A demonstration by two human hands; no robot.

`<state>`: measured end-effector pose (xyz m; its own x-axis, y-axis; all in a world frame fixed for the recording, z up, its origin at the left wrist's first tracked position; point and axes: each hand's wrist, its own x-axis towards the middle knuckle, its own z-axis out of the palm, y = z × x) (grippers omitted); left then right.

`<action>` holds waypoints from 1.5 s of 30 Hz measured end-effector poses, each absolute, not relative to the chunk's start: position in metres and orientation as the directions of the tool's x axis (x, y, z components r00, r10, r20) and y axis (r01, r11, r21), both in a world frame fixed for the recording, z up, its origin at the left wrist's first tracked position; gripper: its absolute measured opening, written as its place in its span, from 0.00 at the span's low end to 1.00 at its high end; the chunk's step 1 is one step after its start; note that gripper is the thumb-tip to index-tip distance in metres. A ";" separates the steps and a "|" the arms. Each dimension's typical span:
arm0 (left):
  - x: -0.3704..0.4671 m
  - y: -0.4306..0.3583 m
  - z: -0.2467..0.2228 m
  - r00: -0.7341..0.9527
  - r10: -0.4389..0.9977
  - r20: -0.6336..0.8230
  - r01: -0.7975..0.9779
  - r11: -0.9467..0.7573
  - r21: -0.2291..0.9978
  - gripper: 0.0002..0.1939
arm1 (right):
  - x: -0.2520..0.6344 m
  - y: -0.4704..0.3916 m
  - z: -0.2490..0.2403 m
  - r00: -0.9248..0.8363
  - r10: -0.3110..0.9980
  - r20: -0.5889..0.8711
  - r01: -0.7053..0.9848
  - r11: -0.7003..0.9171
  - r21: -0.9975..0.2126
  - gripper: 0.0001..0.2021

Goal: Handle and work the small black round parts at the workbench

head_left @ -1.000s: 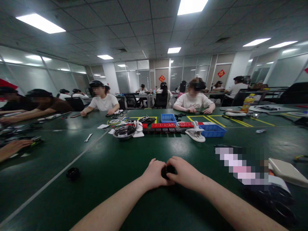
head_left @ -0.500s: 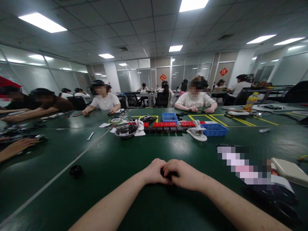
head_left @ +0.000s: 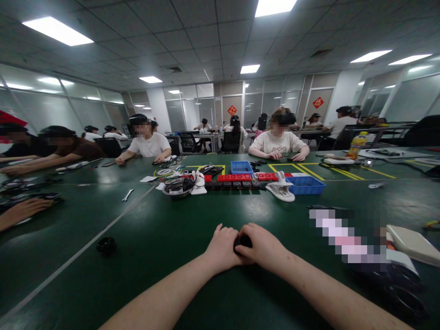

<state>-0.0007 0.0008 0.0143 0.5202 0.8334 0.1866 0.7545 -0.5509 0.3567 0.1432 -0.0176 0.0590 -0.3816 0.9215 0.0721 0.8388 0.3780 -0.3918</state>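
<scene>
Together, left hand and right hand curl inward, grip snug around a black part.

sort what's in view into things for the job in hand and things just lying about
In the job, it seems:
small black part, held between left hand and right hand
perhaps the black round piece to the left

Just lying about, likely:
wrench
blue bin
white clip
drink bottle
</scene>
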 end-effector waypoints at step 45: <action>0.001 -0.003 0.019 0.532 0.825 0.189 0.742 -0.562 0.365 0.28 | 0.141 -0.024 0.066 -0.346 0.938 0.028 0.882 0.336 -0.332 0.11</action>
